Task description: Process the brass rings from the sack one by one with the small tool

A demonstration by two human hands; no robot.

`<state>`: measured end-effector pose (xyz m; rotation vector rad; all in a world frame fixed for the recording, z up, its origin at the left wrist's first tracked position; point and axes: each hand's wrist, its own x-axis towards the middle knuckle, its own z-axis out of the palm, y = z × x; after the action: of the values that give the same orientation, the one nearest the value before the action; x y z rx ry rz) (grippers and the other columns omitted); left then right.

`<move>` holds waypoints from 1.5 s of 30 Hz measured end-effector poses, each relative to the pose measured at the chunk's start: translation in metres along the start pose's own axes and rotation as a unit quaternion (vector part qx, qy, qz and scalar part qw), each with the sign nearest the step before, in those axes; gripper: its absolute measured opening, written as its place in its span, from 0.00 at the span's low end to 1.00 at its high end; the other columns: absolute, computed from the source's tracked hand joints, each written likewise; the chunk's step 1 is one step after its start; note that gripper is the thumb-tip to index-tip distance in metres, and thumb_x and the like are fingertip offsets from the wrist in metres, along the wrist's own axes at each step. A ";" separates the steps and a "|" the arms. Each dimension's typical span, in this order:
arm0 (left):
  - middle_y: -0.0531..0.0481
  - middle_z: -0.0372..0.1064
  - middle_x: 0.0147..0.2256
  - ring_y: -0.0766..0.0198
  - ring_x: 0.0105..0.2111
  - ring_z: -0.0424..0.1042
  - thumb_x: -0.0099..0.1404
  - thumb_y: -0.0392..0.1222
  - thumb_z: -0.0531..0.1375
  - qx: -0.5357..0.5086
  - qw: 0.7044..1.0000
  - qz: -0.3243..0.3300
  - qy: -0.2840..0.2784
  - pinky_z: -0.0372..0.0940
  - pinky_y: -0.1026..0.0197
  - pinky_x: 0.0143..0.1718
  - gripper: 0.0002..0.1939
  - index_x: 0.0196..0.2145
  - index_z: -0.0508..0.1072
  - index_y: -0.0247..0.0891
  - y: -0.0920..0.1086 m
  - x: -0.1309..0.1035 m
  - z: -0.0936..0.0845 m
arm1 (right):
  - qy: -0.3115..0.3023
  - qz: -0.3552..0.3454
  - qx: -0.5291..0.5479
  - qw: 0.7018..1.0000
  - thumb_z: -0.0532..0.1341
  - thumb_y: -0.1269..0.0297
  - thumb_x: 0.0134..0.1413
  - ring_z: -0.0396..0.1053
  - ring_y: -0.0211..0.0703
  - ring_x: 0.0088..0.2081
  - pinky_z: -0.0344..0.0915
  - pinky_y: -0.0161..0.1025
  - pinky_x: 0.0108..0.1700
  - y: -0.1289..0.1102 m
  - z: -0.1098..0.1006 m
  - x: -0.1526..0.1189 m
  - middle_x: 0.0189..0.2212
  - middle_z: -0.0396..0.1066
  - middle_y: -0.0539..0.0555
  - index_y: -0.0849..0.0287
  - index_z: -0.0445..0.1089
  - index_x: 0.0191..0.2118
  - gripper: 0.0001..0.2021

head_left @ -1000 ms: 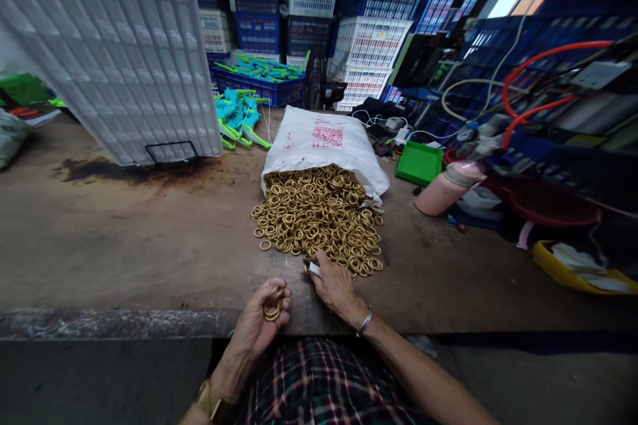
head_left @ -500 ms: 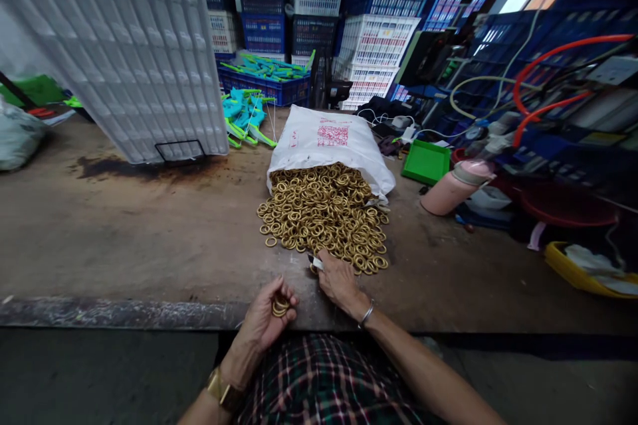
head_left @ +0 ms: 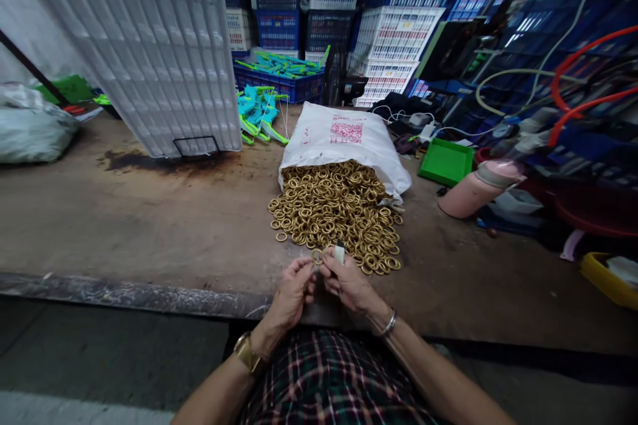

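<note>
A gold-coloured ring (head_left: 318, 257) is pinched up between the fingertips of both hands, just in front of the ring pile. My left hand (head_left: 292, 292) is closed, its fingers curled inward; whatever lies in its palm is hidden. My right hand (head_left: 351, 284) is closed too, gripping the ring's right side. A small white tool (head_left: 339, 254) with a dark tip sticks up from its grasp. Close beyond the hands, a heap of gold-coloured rings (head_left: 333, 212) spills from the mouth of a white woven sack (head_left: 343, 136) lying on the workbench.
On the left stands a ribbed translucent panel (head_left: 164, 53) in a black wire stand. Blue and green plastic hangers (head_left: 259, 113) lie behind it. A green tray (head_left: 446, 163) and a pink bottle (head_left: 478, 189) are at right. Stacked crates (head_left: 393, 33) fill the back.
My left hand has turned over and come up to my right hand, hiding the rings seen in its palm. My right hand has drawn back from the pile's edge, and a ring is now between them.
</note>
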<state>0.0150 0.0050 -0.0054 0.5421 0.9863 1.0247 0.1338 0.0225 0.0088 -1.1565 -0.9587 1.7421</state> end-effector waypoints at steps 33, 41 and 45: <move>0.59 0.57 0.18 0.77 0.14 0.51 0.53 0.49 0.61 0.032 0.998 -0.042 -0.042 0.42 0.73 0.14 0.15 0.27 0.60 0.36 0.010 -0.011 -0.004 | -0.011 -0.159 -0.326 0.932 0.52 0.59 0.53 0.56 0.33 0.25 0.54 0.31 0.29 -0.002 -0.003 0.008 0.21 0.58 0.45 0.59 0.62 0.26 0.10; 0.58 0.59 0.19 0.77 0.15 0.53 0.55 0.49 0.60 0.046 0.998 -0.024 -0.046 0.43 0.72 0.14 0.14 0.31 0.63 0.36 0.013 -0.015 -0.001 | 0.002 -0.161 -0.299 0.941 0.51 0.58 0.53 0.55 0.33 0.24 0.54 0.31 0.29 0.002 -0.005 0.009 0.21 0.57 0.45 0.59 0.61 0.25 0.12; 0.58 0.60 0.20 0.77 0.15 0.53 0.56 0.49 0.59 0.061 0.997 -0.014 -0.055 0.43 0.72 0.14 0.14 0.31 0.63 0.36 0.012 -0.016 -0.001 | 0.009 -0.155 -0.285 0.946 0.51 0.60 0.53 0.55 0.33 0.23 0.54 0.32 0.28 0.001 -0.005 0.010 0.19 0.57 0.45 0.59 0.60 0.23 0.12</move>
<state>0.0056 -0.0038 0.0103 0.6773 0.9603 0.9048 0.1360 0.0322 0.0035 -1.2786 -1.6058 1.2283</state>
